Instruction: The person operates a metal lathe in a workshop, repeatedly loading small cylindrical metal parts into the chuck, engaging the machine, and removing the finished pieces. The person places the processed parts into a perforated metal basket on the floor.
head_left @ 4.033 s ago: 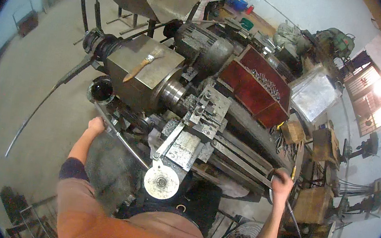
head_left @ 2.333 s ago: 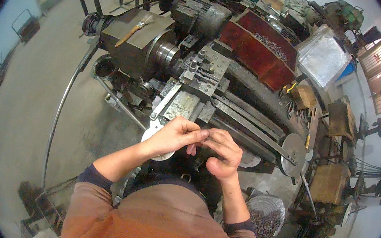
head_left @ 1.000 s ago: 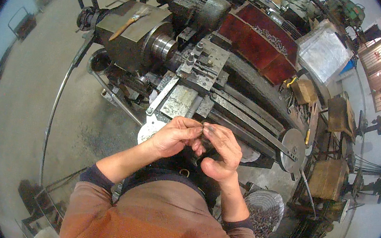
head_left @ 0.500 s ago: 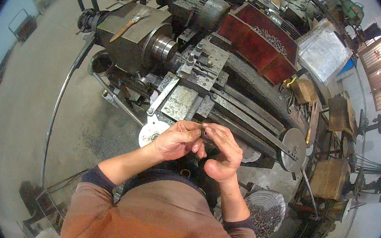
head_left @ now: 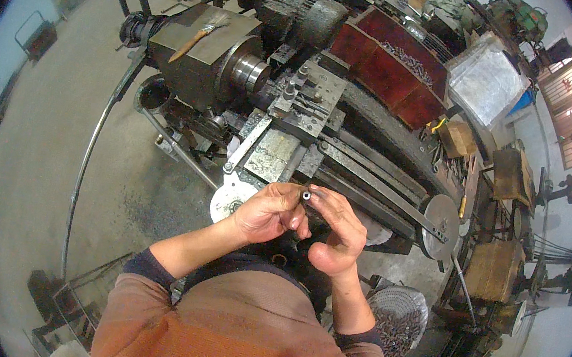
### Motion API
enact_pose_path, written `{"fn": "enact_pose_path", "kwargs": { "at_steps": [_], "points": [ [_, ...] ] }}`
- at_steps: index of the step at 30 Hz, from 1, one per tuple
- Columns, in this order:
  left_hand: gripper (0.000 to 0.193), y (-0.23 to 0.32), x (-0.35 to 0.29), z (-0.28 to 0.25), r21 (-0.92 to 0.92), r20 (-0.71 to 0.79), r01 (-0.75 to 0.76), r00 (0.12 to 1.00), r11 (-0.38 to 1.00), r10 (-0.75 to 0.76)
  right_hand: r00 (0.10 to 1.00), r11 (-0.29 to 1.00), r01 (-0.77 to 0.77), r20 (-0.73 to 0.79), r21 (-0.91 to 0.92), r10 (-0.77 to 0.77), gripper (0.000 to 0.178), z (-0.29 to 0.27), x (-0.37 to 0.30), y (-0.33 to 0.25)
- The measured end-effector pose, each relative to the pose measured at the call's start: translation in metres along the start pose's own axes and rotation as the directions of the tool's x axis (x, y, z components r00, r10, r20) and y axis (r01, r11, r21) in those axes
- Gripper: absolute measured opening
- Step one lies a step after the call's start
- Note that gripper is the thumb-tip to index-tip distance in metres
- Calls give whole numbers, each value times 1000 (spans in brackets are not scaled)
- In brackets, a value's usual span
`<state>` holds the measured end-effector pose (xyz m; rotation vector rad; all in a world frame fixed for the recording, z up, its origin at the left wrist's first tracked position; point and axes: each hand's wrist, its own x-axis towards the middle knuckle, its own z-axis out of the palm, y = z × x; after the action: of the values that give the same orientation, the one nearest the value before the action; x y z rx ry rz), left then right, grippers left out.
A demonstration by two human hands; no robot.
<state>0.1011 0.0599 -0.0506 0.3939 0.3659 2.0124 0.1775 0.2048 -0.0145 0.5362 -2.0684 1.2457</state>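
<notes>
In front of my waist, my left hand [head_left: 264, 213] pinches a short dark metal tube [head_left: 306, 196] between thumb and fingers. The tube's bright ring-shaped end with a dark hole faces up. On its other side, the fingers of my right hand [head_left: 338, 227] are bent over and press against it. Most of the tube is hidden by fingers. Just beyond both hands stands a lathe, with its steel spindle nose [head_left: 248, 73], a tool post [head_left: 287, 93] and a pale round plate [head_left: 228, 204] near my left wrist.
A wooden-handled brush [head_left: 189, 45] lies on the headstock. Behind the bed sits a red bin [head_left: 363, 55] holding small metal pieces. A round disc [head_left: 439, 228] stands at the bed's right end. Low on the right, a pale basket [head_left: 385, 296] contains many metal pieces.
The tube's end has turned up into view between my fingertips, its hole showing plainly. Both hands stay in nearly the same place.
</notes>
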Motion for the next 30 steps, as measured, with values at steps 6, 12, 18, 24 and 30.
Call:
{"fn": "enact_pose_path", "kwargs": {
  "at_steps": [6,12,18,24,30],
  "points": [
    [25,1,0,-5,7,-12,-35,999,999,35,999,998,-47,-10,-30,47,48,3,3,-2],
    [26,18,1,0,385,-217,-39,967,922,132,994,995,18,113,-96,-7,43,-2,9,3],
    [18,54,-9,16,894,-205,87,952,439,229,895,951,21,429,-309,120,41,-1,42,-8],
    [16,84,-16,9,980,-147,106,957,170,249,807,956,78,581,-282,106,36,16,77,-3],
    [17,120,-23,7,996,-85,82,939,26,333,752,979,77,656,-189,67,34,37,112,17]
  ]
}}
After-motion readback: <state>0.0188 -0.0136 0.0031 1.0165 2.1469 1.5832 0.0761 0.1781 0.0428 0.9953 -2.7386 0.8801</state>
